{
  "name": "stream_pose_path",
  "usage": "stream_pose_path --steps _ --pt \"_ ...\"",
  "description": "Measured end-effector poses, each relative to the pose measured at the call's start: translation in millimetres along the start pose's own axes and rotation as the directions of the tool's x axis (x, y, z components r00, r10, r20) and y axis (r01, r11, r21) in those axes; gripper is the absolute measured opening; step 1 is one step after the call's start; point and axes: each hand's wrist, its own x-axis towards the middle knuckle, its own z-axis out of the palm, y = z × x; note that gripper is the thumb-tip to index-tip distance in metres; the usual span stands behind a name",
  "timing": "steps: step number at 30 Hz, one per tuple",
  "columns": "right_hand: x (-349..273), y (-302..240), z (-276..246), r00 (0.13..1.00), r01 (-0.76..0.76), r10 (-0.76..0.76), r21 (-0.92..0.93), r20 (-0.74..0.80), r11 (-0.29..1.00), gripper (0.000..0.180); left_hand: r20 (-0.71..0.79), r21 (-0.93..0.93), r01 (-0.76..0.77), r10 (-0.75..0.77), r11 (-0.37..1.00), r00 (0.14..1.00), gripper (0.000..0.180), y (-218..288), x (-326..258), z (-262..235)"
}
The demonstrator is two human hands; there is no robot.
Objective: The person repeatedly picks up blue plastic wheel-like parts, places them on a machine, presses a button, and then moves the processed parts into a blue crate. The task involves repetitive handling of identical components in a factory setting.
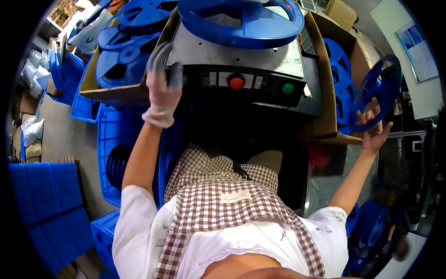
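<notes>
Gloved left hand [162, 88] rests on the machine panel [241, 81], fingers curled; right hand [374, 128] pinches a blue reel [378, 90]. Cardboard boxes [325, 125] hold more reels [118, 65].

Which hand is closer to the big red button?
Left. The gloved left hand rests on the machine's black panel, just left of the red button. The bare right hand is far off to the right, past the cardboard box, holding a blue reel.
</notes>
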Motion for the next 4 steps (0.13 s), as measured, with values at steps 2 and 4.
stream_pose_path --steps 2,4 --pt "-21 9 -8 0.981 -0.129 0.147 -0.138 0.125 0.982 0.077 0.119 0.02 -0.179 0.175 0.984 0.977 0.045 22 32 5" --pt "-29 30 8 0.979 -0.19 0.205 -0.439 -0.015 0.878 0.08 0.166 0.125 -0.193 0.171 0.973 0.971 0.051 28 35 10"
